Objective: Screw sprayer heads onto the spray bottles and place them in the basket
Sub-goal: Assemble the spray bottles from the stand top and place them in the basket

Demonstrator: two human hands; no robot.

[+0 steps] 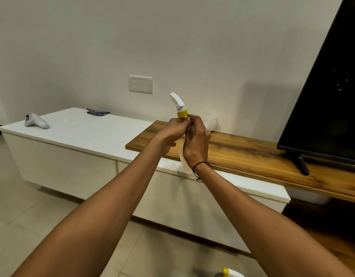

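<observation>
The white plastic trigger sprayer head with a yellow screw collar (180, 104) stands up out of both hands, held in the air in front of the wood-grain surface (242, 152); the translucent white plastic spray bottle (183, 159) hangs below it, mostly hidden behind the right wrist, so only a pale strip of its body shows. The left hand (168, 134) has its fingers (181, 121) pinched closed at the base of the collar; the right hand (196, 142) is wrapped shut around the bottle's neck and shoulder.

The bottle looks empty, so it should be light; its thin wall will probably flex if squeezed hard, which makes the stiffer neck the better place to hold. The collar is the part to turn; it is small and smooth, so a firm fingertip pinch suits it better than a palm grip. The trigger arm is thin and would make a poor handle.

A 2nd yellow-collared sprayer (229, 272) shows at the bottom edge, above the floor; a clear plastic container (211, 121) sits by the wall; no basket is clearly in view.
</observation>
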